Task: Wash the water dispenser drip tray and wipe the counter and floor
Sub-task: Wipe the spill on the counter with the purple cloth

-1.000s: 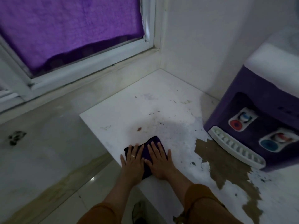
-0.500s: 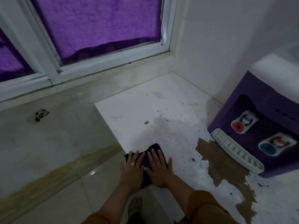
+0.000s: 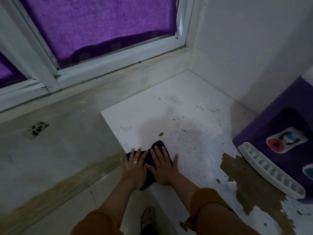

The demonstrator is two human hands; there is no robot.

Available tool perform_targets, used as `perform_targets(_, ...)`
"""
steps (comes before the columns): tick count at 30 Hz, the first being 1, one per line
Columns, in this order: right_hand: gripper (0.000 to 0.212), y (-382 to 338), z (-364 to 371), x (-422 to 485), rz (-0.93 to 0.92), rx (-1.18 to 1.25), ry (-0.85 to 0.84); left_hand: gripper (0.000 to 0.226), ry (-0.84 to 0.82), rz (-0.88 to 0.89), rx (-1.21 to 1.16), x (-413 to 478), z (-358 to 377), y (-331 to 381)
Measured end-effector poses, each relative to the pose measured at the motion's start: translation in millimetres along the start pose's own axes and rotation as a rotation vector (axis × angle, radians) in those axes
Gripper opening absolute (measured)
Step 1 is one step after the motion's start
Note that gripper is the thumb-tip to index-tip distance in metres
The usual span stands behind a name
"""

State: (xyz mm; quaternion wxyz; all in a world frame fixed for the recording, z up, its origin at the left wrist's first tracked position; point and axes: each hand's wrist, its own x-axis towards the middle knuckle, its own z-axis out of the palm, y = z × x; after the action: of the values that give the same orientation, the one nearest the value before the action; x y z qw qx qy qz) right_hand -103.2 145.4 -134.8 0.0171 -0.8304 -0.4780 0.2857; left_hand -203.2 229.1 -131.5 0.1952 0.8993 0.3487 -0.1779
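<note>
Pressed flat, fingers spread: left hand and right hand, side by side on a dark purple cloth at the white counter near edge. Farther right, drip tray fitted on the purple water dispenser, beside peeled brown patch.
</note>
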Motion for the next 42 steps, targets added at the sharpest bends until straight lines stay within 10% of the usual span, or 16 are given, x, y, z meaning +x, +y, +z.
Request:
perform_targets(14, 0.064, -19, -36, 83, 0.03, 0.019, 0.013, 0.053, 0.028, -0.061, -0.053, 74, -48, -31)
perform_targets(21, 0.121, -20, -21, 72, 0.039, 0.016, 0.093, 0.053, 0.009, -0.064, -0.02, 68, -46, -28)
perform_targets(42, 0.111, 60, 66, -158, 0.284, 0.187, 0.146, 0.055, -0.083, 0.271, 0.198, -79, 64, 98)
